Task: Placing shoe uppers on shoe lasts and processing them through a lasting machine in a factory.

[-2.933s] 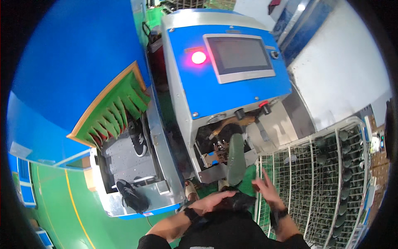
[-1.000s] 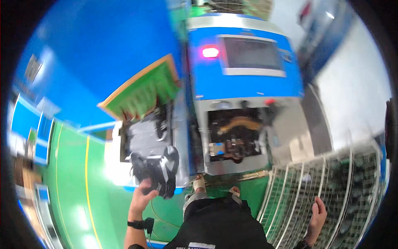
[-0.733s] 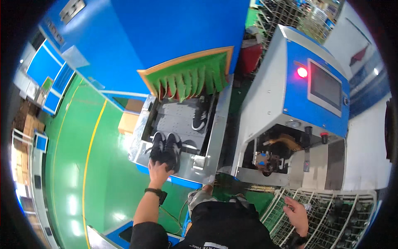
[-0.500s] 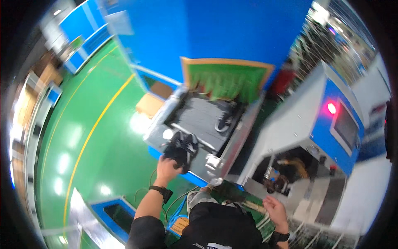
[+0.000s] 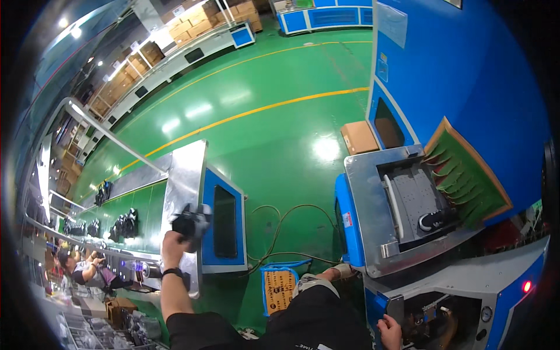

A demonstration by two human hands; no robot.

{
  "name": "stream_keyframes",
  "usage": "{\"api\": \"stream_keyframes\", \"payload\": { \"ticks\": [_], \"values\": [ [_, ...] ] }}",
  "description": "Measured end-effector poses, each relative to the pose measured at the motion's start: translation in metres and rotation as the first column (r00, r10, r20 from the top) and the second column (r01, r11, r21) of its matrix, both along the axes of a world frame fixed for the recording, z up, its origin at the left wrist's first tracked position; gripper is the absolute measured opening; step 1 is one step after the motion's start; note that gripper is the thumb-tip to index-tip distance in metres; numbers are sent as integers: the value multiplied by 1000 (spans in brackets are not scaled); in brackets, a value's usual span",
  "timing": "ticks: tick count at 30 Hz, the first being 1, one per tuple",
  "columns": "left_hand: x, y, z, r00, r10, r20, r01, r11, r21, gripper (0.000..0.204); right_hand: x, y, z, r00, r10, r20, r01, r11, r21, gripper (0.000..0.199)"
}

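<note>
My left hand [image 5: 173,249] is closed on black sneakers [image 5: 191,223] with pale soles, blurred by motion, probably a pair. They are held over the metal end plate [image 5: 185,166] of the conveyor line at the left. My right hand [image 5: 389,331] has loosely bent fingers and nothing visible in them; it is beside the front of a grey and blue machine [image 5: 455,286] at the lower right. Another black sneaker with a white sole [image 5: 437,219] lies on the grey belt [image 5: 411,192] at the mouth of the tall blue machine, near its green strip curtain [image 5: 466,175].
Several dark shoes [image 5: 124,224] stand along the green conveyor belt [image 5: 149,201]. A co-worker [image 5: 87,268] sits beyond it. A hose [image 5: 274,233] curls over the green floor between the machines. A carton [image 5: 359,137] and a blue-framed stool [image 5: 280,290] stand nearby.
My view has turned left. My left hand has carried the sneakers from the blue machine's metal edge across to the conveyor's end. My right hand remains near the grey and blue machine.
</note>
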State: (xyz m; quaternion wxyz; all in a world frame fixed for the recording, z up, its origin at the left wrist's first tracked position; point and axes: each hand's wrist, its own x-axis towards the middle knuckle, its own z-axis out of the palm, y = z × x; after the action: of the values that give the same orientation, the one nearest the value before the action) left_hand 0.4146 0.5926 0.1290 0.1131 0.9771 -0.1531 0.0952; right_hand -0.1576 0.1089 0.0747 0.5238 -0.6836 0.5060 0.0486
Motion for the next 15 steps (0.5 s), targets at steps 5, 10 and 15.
{"api": "stream_keyframes", "payload": {
  "ticks": [5, 10, 15],
  "values": [
    [41, -31, 19, 483, 829, 282, -851, 520, -72, 28, -7, -13, 7, 997, -57, -57, 55, 998, -30, 45],
    [23, -187, -128, 993, 71, -94, -63, 994, 90, 24, -22, -20, -12, 953, -304, 15, 304, 953, -6, 43],
    [-80, -484, -219, 366, -855, -366, 842, 472, -260, 36, -15, -39, 22, 816, -576, 56, 578, 816, -26, 41]
  ]
}}
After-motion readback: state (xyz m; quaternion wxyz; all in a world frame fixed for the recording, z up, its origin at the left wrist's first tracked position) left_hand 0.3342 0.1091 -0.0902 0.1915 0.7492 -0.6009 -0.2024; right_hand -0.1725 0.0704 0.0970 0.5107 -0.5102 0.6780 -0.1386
